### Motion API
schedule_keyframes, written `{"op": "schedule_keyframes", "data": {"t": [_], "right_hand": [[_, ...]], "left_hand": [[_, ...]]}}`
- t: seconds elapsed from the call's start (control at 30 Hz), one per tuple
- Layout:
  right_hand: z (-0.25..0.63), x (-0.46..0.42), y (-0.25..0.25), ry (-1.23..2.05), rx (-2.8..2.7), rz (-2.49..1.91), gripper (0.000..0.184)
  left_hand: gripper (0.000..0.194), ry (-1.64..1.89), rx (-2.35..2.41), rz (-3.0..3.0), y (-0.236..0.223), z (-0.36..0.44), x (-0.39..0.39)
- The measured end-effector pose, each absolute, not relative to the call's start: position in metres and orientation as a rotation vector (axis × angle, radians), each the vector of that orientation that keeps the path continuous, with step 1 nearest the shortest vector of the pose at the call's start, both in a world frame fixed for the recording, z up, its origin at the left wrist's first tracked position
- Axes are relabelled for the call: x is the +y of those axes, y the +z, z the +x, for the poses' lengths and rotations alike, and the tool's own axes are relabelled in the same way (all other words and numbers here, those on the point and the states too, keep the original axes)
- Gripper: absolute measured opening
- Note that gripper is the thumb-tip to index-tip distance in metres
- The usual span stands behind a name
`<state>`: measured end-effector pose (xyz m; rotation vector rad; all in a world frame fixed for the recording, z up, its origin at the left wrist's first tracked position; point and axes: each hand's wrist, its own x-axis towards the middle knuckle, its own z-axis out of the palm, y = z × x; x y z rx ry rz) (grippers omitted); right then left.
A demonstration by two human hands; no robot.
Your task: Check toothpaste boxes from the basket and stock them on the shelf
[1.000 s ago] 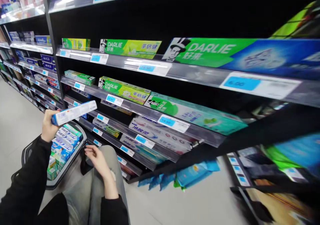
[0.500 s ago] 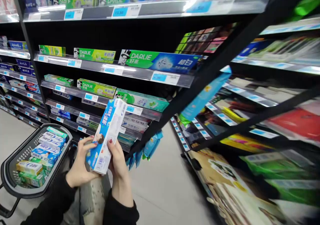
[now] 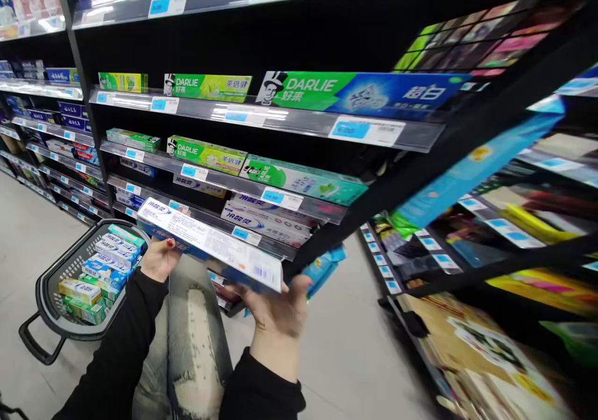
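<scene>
The fingers of the right hand are passing under the near right end of a toothpaste box, while its thumb is standing apart just beside that end; how firmly they are pressing is not clear. Farther off, the left hand is clamping the box near its left end, its thumb lying along the lower edge and its other fingers mostly hiding behind it. The box is lying between the two hands, its long axis running from far left to near right and sloping down to the right. Its white printed side is facing up, the barcode end pointing right, and its blue side is facing near. Below, jeans are showing. To the left, a basket is holding more boxes. On the far side, a shelf unit is carrying rows of toothpaste.
</scene>
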<state>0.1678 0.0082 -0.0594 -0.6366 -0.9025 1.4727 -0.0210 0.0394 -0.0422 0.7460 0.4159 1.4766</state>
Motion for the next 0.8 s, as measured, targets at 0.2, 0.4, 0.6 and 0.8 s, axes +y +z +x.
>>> {"op": "schedule_keyframes", "data": {"t": [0.2,0.4,0.6,0.8], "right_hand": [[0.150,0.021,-0.069,1.163,-0.785,-0.607,0.087],[0.144,0.012,-0.055,1.114,-0.790,-0.580,0.097],[0.143,0.008,-0.053,1.125,-0.804,-0.589,0.092],[0.142,0.009,-0.052,1.126,-0.810,-0.603,0.095]], "left_hand": [[0.077,1.428,0.420,0.836,-0.036,-0.024,0.031],[0.060,1.446,0.528,0.876,-0.032,-0.029,0.026],[0.063,1.458,0.574,0.857,-0.029,-0.031,0.023],[0.063,1.442,0.597,0.883,-0.027,-0.031,0.022]]}}
